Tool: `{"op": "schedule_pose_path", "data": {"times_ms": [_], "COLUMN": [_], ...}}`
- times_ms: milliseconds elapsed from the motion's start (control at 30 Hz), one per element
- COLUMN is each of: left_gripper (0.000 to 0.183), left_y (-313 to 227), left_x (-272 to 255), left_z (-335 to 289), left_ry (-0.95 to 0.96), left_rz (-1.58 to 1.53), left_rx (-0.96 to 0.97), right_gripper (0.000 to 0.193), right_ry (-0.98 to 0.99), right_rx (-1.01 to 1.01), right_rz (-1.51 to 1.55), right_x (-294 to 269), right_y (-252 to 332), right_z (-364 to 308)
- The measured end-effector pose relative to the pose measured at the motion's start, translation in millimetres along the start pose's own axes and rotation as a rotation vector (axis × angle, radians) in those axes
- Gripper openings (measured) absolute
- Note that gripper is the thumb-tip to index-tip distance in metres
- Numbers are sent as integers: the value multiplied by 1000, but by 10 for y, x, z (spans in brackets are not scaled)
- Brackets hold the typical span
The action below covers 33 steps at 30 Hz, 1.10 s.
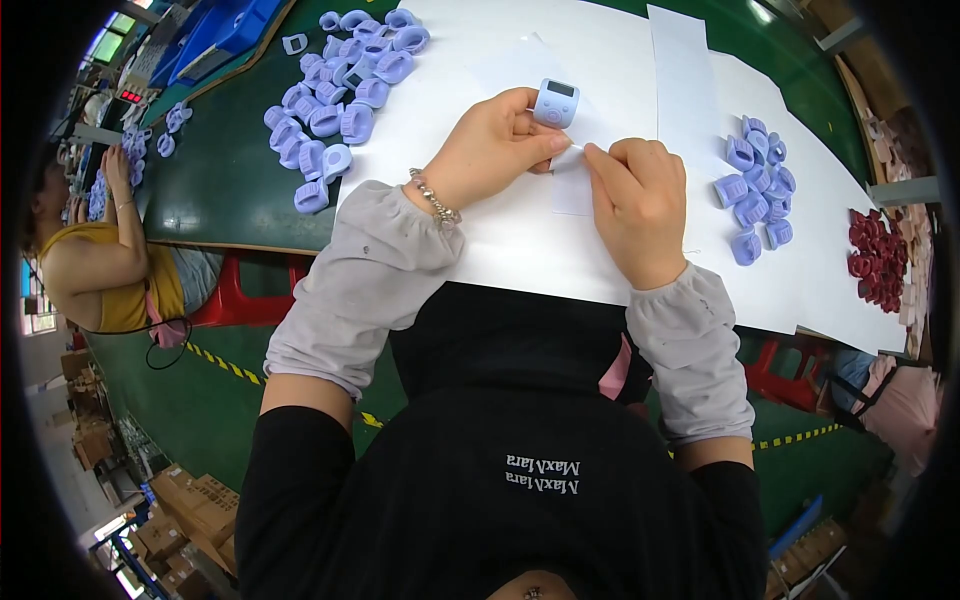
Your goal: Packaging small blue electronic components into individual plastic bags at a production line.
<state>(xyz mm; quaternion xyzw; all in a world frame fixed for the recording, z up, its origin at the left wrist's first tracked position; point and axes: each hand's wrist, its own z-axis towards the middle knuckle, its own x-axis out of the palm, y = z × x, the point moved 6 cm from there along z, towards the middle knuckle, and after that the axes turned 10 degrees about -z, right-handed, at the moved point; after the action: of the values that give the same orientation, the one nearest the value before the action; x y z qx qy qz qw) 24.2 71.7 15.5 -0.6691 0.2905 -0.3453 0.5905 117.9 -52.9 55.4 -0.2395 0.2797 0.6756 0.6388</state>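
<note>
My left hand (495,140) grips a small lilac counter device (555,102) with a dark little screen, held just above the white sheet. My right hand (640,200) pinches a small white strip (570,157) that lies between the two hands, its fingertips touching those of the left hand. A beaded bracelet sits on my left wrist. Both forearms wear grey sleeve covers.
A pile of several lilac devices (340,90) lies on the green table (220,180) to the left. A smaller lilac group (752,185) rests on the white paper (640,60) at right, with dark red parts (875,260) beyond. Another person (110,260) works at far left.
</note>
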Motion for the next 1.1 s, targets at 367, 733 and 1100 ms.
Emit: {"op": "schedule_pose_path", "data": {"times_ms": [367, 733, 1100], "left_gripper": [34, 33, 30], "left_y": [6, -12, -56], "left_x": [6, 29, 108], "left_z": [-19, -47, -90], "left_ry": [43, 87, 171], "left_rz": [12, 64, 19], "left_rx": [26, 107, 131], "right_gripper": [14, 10, 6], "right_ry": [50, 281, 241], "right_rx": [133, 309, 471], "right_rz": [188, 601, 978], "right_x": [33, 9, 87], "right_y": [-80, -233, -373], "right_z": [22, 6, -20]}}
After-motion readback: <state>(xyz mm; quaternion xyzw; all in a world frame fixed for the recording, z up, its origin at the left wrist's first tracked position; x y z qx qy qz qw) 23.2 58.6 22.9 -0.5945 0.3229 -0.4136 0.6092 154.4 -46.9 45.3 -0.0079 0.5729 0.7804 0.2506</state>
